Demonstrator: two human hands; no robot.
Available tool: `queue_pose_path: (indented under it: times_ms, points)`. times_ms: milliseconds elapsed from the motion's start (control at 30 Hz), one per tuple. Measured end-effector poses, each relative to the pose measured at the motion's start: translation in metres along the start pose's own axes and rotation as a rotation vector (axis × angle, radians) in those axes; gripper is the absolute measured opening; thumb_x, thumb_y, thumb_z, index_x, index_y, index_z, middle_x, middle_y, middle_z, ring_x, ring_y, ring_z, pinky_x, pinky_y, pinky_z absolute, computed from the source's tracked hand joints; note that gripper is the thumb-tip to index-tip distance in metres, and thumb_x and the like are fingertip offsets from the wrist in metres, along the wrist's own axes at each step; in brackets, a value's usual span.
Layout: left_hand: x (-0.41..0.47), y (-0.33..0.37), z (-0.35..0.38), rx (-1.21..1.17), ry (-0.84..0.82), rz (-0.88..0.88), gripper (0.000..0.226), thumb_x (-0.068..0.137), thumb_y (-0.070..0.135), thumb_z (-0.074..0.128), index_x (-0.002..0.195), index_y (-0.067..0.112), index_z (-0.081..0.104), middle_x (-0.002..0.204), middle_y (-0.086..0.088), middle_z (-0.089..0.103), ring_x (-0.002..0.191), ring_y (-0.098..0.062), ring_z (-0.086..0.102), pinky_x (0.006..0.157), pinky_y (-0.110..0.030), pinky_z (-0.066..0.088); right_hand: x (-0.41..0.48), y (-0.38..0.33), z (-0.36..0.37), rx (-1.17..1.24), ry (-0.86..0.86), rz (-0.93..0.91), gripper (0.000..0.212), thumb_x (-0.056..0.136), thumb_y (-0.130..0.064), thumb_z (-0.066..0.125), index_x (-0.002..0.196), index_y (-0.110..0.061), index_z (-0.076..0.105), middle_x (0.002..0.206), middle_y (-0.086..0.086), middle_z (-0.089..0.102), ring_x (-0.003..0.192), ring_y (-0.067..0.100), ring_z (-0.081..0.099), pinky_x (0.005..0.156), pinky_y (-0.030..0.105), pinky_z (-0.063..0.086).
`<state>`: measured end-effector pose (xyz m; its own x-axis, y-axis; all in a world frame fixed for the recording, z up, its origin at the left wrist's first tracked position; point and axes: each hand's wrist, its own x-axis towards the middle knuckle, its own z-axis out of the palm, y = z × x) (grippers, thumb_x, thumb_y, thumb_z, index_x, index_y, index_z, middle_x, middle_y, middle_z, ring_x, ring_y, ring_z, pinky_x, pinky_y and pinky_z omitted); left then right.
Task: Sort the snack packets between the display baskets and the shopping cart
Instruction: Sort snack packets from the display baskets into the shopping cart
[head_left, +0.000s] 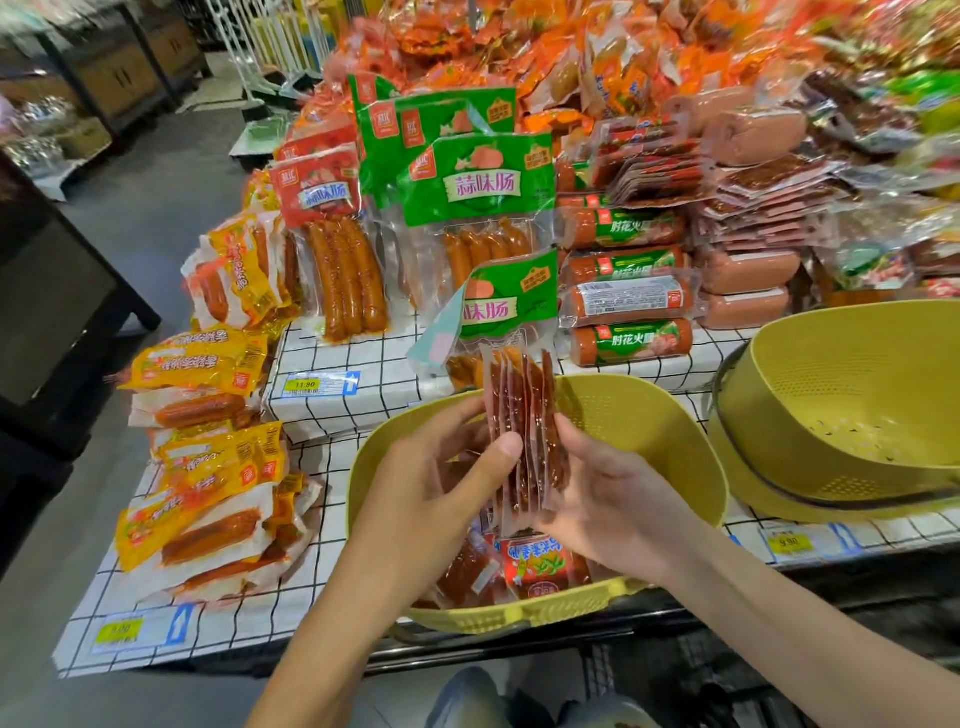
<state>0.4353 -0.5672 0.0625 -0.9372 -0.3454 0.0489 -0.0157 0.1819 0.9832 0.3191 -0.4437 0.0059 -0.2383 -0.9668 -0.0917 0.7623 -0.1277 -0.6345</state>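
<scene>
A fanned stack of thin clear packets with dark red strips (522, 431) stands upright between both my hands, above a yellow perforated basket (675, 447). My left hand (441, 467) grips the stack from the left, thumb on its front. From the right, my right hand (597, 499) holds it with fingers curled behind. Inside the basket lie a red packet with a cartoon print (535, 564) and more sausage packets (465, 569). A green sausage packet (506, 306) leans on the basket's far rim.
A second, empty yellow basket (852, 410) sits to the right on a black-and-white grid cloth (343, 400). Yellow sausage packets (202, 467) pile at left, ham rolls (628, 312) and flat dark packets (758, 208) behind. Dark cart bars (597, 660) run below the basket. A grey aisle floor lies at left.
</scene>
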Motion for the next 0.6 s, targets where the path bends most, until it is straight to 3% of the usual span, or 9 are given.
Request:
queue_pose_path:
  times_ms: [100,200,267,367,467,600]
  points:
    - [-0.001,0.0,0.0,0.045,0.031,0.02,0.037,0.074,0.037,0.064,0.111,0.034,0.063,0.105,0.015,0.072,0.099,-0.009,0.068,0.087,-0.036,0.057,-0.003,0.0,-0.003,0.001,-0.004,0.008,0.046,0.084,-0.041,0.066,0.124,-0.019,0.063,0.12,0.001,0.065,0.115,0.018,0.059,0.094,0.036,0.044]
    - [-0.003,0.002,-0.002,0.063,0.023,0.029,0.033,0.081,0.03,0.062,0.114,0.029,0.064,0.106,0.014,0.072,0.099,-0.006,0.068,0.084,-0.028,0.057,-0.004,0.001,-0.001,0.011,-0.026,0.02,0.04,0.092,-0.04,0.055,0.124,-0.018,0.063,0.119,0.0,0.066,0.114,0.017,0.059,0.097,0.037,0.043]
    - [-0.002,0.0,-0.005,0.074,0.036,0.031,0.023,0.09,0.016,0.059,0.11,0.025,0.067,0.102,0.008,0.073,0.096,-0.007,0.068,0.081,-0.03,0.057,-0.004,0.0,0.002,0.031,-0.027,0.024,0.04,0.098,-0.036,0.041,0.127,-0.016,0.06,0.122,0.002,0.065,0.118,0.017,0.056,0.104,0.039,0.035]
    - [0.001,-0.008,-0.004,0.093,0.114,-0.005,0.032,0.089,-0.002,0.056,0.1,0.027,0.064,0.092,0.004,0.074,0.085,-0.011,0.069,0.078,-0.036,0.058,-0.006,0.001,0.003,0.014,-0.025,0.023,0.042,0.1,-0.032,0.039,0.133,-0.01,0.053,0.13,0.008,0.059,0.125,0.022,0.052,0.108,0.047,0.027]
    - [0.005,-0.014,0.001,0.059,0.109,-0.036,0.037,0.086,-0.002,0.059,0.108,0.027,0.055,0.095,0.01,0.072,0.086,-0.005,0.068,0.072,-0.024,0.056,-0.008,0.004,0.002,-0.087,0.006,0.002,0.047,0.102,-0.023,0.03,0.146,-0.004,0.031,0.148,0.02,0.037,0.139,0.035,0.032,0.113,0.061,0.016]
    - [0.01,-0.023,0.004,-0.073,0.109,-0.075,0.036,0.09,-0.003,0.055,0.112,0.025,0.058,0.097,0.004,0.074,0.09,-0.013,0.071,0.069,-0.026,0.058,-0.02,0.001,0.003,-0.106,0.067,-0.046,0.05,0.1,-0.022,0.037,0.146,-0.005,0.03,0.147,0.02,0.039,0.137,0.035,0.036,0.113,0.056,0.024]
